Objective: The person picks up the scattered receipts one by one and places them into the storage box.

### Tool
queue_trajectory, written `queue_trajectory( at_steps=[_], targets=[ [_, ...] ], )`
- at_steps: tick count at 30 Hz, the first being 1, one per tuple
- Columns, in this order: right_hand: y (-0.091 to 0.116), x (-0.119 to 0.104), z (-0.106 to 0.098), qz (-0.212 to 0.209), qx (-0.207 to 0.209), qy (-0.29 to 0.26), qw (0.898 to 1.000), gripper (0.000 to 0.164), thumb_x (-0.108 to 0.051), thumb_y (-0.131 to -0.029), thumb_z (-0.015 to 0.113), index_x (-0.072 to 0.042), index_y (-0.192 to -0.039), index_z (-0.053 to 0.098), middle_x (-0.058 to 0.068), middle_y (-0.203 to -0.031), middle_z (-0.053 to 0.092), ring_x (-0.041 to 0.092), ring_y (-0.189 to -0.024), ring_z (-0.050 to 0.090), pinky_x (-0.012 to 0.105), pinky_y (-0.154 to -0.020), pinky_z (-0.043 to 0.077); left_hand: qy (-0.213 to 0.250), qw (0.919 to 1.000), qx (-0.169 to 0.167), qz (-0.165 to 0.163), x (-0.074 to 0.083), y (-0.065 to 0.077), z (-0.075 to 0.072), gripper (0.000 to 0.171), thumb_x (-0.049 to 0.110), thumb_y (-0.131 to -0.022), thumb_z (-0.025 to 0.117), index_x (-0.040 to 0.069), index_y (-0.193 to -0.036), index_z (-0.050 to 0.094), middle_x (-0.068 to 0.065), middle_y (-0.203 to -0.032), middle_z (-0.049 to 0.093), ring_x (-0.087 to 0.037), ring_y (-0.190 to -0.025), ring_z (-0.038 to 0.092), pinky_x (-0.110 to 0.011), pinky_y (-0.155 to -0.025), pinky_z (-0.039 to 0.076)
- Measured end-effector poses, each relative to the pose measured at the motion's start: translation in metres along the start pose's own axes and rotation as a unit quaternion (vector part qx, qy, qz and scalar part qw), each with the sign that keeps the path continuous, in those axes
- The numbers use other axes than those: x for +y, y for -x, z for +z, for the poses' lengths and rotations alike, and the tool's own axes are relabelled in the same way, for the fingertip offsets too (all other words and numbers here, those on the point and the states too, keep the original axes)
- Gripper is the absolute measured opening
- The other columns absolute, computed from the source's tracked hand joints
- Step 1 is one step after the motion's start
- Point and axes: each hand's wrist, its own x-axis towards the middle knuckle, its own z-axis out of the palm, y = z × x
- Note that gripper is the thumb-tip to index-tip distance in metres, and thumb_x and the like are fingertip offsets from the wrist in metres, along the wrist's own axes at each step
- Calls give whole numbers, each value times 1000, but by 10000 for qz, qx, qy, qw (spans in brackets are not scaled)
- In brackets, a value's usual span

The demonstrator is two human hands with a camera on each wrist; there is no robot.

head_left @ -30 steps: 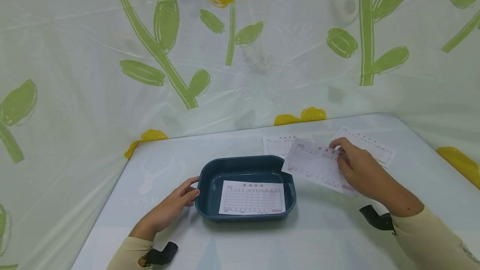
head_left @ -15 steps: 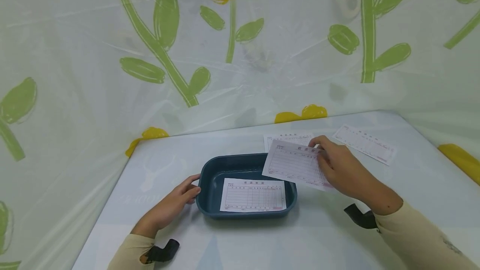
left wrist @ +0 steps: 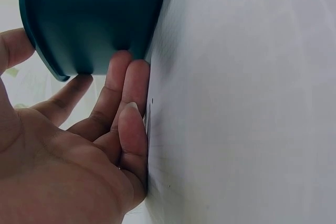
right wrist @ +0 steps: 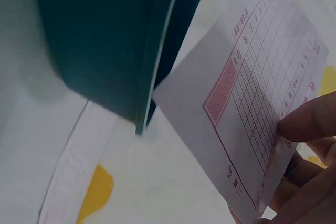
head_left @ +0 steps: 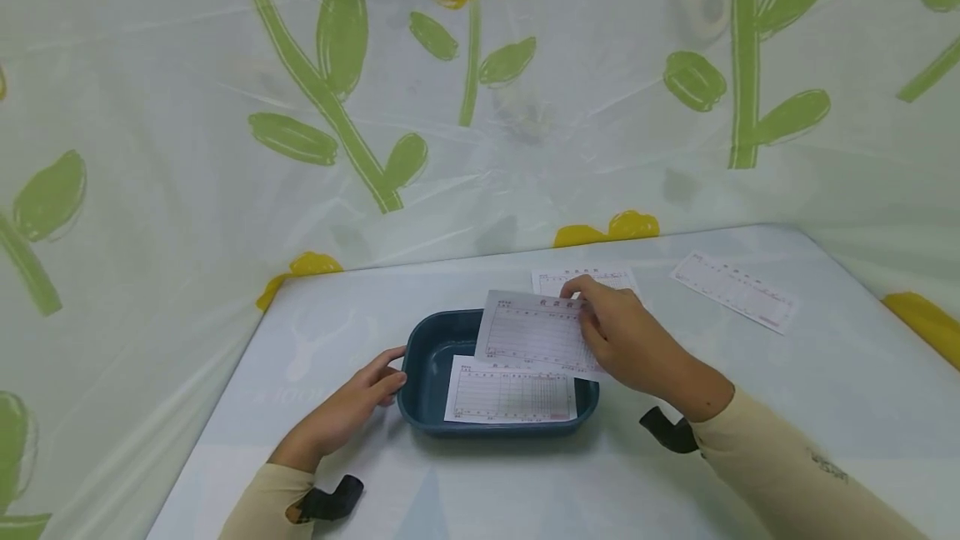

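A dark teal plastic tray [head_left: 420, 394] stands on the table with a printed receipt slip [head_left: 510, 394] lying in it. My left hand [head_left: 341, 415] holds its left end: in the left wrist view the thumb [left wrist: 18, 48] touches the rim and other fingers [left wrist: 113, 77] lie against the outer wall. My right hand [head_left: 633, 344] pinches a second receipt slip [head_left: 528, 327] by its right part, above the tray's right half. In the right wrist view one corner of this slip [right wrist: 247, 77] appears next to the tray rim [right wrist: 157, 66].
Behind the tray another receipt slip [head_left: 555, 277] lies partly hidden by the right hand and the held slip. Farther right rests a slanted slip [head_left: 735, 290]. A flower-patterned sheet [head_left: 465, 173] hangs along the table's back edge [head_left: 450, 259].
My right hand has moved left with the pinched receipt slip, from the tray's right edge to over its right half. My left hand has stayed at the tray's left end.
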Motion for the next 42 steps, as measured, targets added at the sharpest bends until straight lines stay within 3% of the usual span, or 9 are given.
queue_trajectory(
  at_steps=[8, 15, 20, 28, 32, 42],
  targets=[
    [-12, -9, 18, -268, 33, -185, 9995, 25, 1, -99, 51, -10, -121, 55, 8, -111, 69, 11, -75, 59, 19, -60, 48, -6, 10000, -67, 29, 1, 1, -1, 60, 51, -100, 51, 30, -153, 34, -12, -137, 54, -31, -116, 56, -62, -105, 38],
    [-16, -11, 35, -423, 27, -316, 9986, 26, 2, -97, 51, -8, -121, 56, 8, -109, 70, 8, -66, 55, 20, -52, 42, -19, 10000, -29, -18, 1, 1, -1, 60, 53, -100, 50, 31, -153, 34, -11, -138, 55, -31, -117, 57, -63, -106, 37],
    [-19, -13, 49, -521, -142, -76, 9985, 27, -1, -98, 52, -10, -123, 56, 5, -113, 70, 10, -78, 57, 21, -61, 44, -16, 10000, -4, -28, 1, 1, 0, 59, 52, -100, 50, 32, -153, 35, -10, -139, 54, -31, -118, 57, -64, -106, 36],
    [-24, -12, 66, -776, -157, 120, 9968, 25, -1, -97, 52, -9, -121, 58, 5, -115, 72, 8, -85, 61, 21, -71, 50, 28, 10000, 12, 13, 1, 0, 0, 58, 53, -100, 50, 33, -152, 36, -10, -138, 54, -30, -117, 57, -63, -106, 37],
    [-25, -12, 71, -722, -261, 157, 9969, 25, 0, -98, 50, -10, -120, 58, 6, -116, 72, 7, -86, 62, 22, -74, 52, 30, 10000, -14, 48, 1, 0, 0, 58, 53, -100, 50, 34, -152, 36, -9, -139, 54, -30, -117, 57, -62, -106, 37],
    [-32, -10, 84, -587, -560, 428, 9958, 26, 1, -96, 52, -11, -119, 59, 4, -112, 73, 6, -74, 57, 19, -65, 46, 56, 10000, -22, 45, 2, 1, -1, 57, 51, -100, 50, 34, -152, 36, -9, -137, 54, -31, -118, 57, -62, -106, 37]
  ],
)
